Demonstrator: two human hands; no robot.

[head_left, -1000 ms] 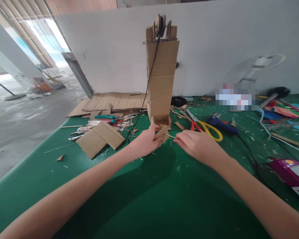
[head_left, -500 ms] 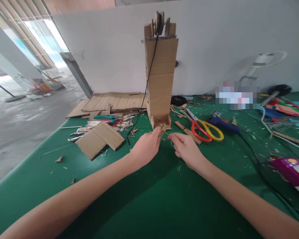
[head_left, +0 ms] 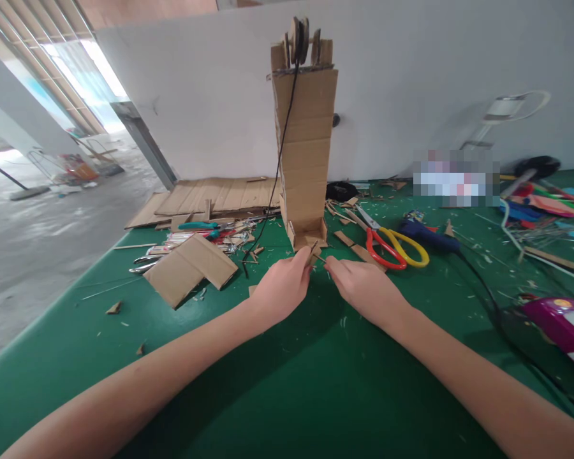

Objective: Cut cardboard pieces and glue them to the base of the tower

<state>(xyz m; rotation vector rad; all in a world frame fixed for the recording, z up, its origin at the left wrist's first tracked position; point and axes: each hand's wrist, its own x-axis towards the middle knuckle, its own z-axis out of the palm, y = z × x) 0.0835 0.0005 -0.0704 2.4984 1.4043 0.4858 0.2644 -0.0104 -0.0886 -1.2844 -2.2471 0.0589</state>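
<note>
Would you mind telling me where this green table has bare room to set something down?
The green table is barest between the forearms and near its left edge. It is crowded around the cardboard tower: tools and scraps left, scissors and glue gun right.

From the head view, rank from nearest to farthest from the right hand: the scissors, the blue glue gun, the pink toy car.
From the right hand:
1. Scissors, just beyond it, slightly right.
2. Blue glue gun, behind the scissors' handles.
3. Pink toy car, at the far right edge.
</note>
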